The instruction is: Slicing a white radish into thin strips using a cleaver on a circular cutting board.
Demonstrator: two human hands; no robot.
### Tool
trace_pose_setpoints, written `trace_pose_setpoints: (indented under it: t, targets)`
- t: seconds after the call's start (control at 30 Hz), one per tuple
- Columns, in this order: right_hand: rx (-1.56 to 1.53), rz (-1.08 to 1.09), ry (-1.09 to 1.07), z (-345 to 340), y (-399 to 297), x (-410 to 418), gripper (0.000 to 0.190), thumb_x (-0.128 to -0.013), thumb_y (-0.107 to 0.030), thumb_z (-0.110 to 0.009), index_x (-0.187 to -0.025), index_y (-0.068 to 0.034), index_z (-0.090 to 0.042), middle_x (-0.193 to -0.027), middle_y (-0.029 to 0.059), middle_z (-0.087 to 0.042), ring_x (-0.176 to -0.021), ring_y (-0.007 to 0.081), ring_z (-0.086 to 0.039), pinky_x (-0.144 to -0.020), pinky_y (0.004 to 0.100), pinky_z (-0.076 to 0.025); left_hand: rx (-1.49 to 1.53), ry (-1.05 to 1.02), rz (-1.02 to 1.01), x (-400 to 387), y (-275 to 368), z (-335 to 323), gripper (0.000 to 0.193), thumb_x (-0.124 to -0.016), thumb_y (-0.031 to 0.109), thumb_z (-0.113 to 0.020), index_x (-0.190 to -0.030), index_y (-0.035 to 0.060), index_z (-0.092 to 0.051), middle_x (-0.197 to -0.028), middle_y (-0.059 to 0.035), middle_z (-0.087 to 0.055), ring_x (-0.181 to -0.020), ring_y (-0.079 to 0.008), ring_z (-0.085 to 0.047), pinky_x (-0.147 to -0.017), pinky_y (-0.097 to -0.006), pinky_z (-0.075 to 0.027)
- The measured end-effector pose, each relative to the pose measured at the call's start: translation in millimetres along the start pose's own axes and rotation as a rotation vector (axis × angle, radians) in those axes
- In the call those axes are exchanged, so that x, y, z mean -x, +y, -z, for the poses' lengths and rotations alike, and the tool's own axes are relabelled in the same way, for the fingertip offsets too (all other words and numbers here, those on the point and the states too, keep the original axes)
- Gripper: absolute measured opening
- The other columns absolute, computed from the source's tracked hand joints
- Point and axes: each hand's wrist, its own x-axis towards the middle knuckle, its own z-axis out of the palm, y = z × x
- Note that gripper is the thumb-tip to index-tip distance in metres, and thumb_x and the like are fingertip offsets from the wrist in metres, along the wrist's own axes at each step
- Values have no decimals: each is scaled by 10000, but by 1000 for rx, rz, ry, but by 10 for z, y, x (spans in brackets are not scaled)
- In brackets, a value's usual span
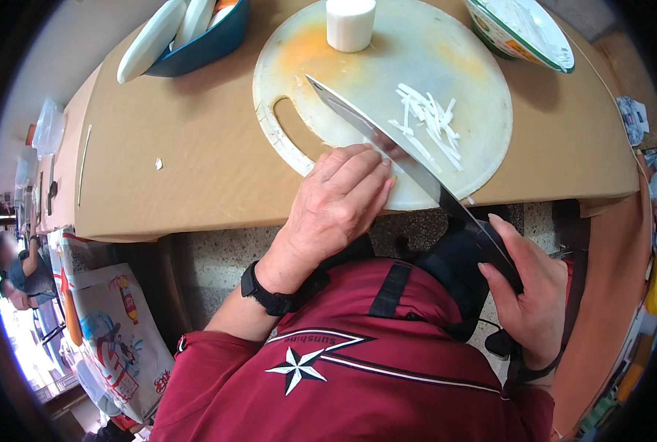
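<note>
My right hand point(530, 293) grips the dark handle of a kitchen knife point(381, 141). Its broad steel blade slants across a round plastic cutting board point(480, 124) with orange stains. Curled close against the blade, the fingers of my left hand point(339, 201) press down on the board's near part; whatever lies beneath them is mostly hidden. To the blade's right is a small loose pile of thin white vegetable strips point(430, 119). A thick white cylindrical vegetable piece, possibly radish point(350, 27), stands at the board's far edge.
A blue container point(212, 50) at far left holds large white pieces point(151, 41). At far right stands a green-rimmed bowl point(568, 61) with white contents. Brown cardboard-like sheeting point(196, 166) covers the table. Two people point(22, 271) appear in the left background.
</note>
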Motion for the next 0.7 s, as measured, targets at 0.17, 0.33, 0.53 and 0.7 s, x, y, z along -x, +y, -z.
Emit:
trace_pose_setpoints:
  t: [0.17,0.33,0.53,0.7]
  targets:
    - [11,17,-5,0,-5,7,530,-761,-30,-721,-1271,-18,-577,-743,122,-589,-599,289,-619,-526,381,-482,-5,6,-10,-10,0,1,211,-752,11,-749,-952,2,-683,-966,-121,-662,-928,-285,-658,-778,-365,-531]
    - [-3,-22,-44,34,-32,2,503,-765,5,-709,-1251,9,-580,-828,154,-630,-698,297,-658,-617,354,-504,-2,6,-11,-8,-3,-4,208,-751,11,-747,-949,1,-682,-963,-124,-663,-926,-286,-659,-781,-365,-533]
    - [-22,-2,-35,9,6,-46,503,-783,-37,-705,-1268,-32,-570,-759,129,-596,-620,311,-624,-543,389,-494,11,5,-6,-2,-9,-6,219,-746,4,-748,-957,-4,-687,-965,-126,-666,-934,-284,-665,-792,-360,-537]
    - [-54,35,-3,-116,15,-223,468,-811,-60,-686,-1261,-44,-558,-796,147,-619,-680,337,-640,-588,418,-502,17,2,-5,-7,-5,-1,226,-743,1,-748,-961,-7,-689,-967,-129,-668,-949,-285,-667,-804,-358,-538]
